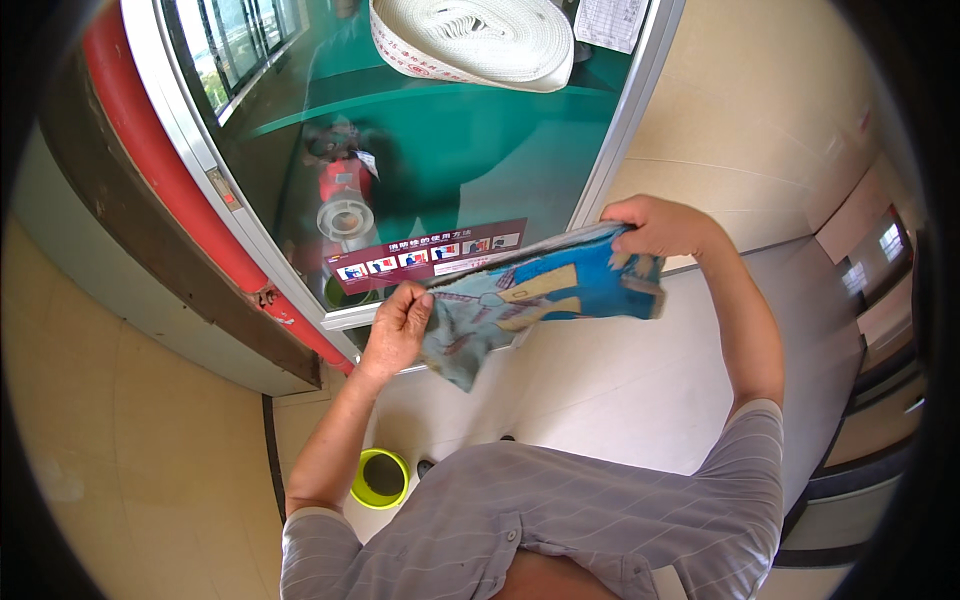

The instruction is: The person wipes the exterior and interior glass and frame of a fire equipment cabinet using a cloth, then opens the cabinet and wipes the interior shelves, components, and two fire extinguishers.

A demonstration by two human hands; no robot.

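A blue and grey patterned cloth [530,290] is stretched between both hands in front of a glass cabinet door [420,150]. My left hand [398,325] grips its lower left corner. My right hand [655,228] pinches its upper right edge. The cloth hangs slack toward the left and covers part of the door's lower frame.
Behind the glass are a coiled white hose [470,40], a red valve [345,195] and a dark red picture label [425,255]. A red door frame [170,180] runs down the left. A small yellow-green bucket [380,478] stands on the floor below.
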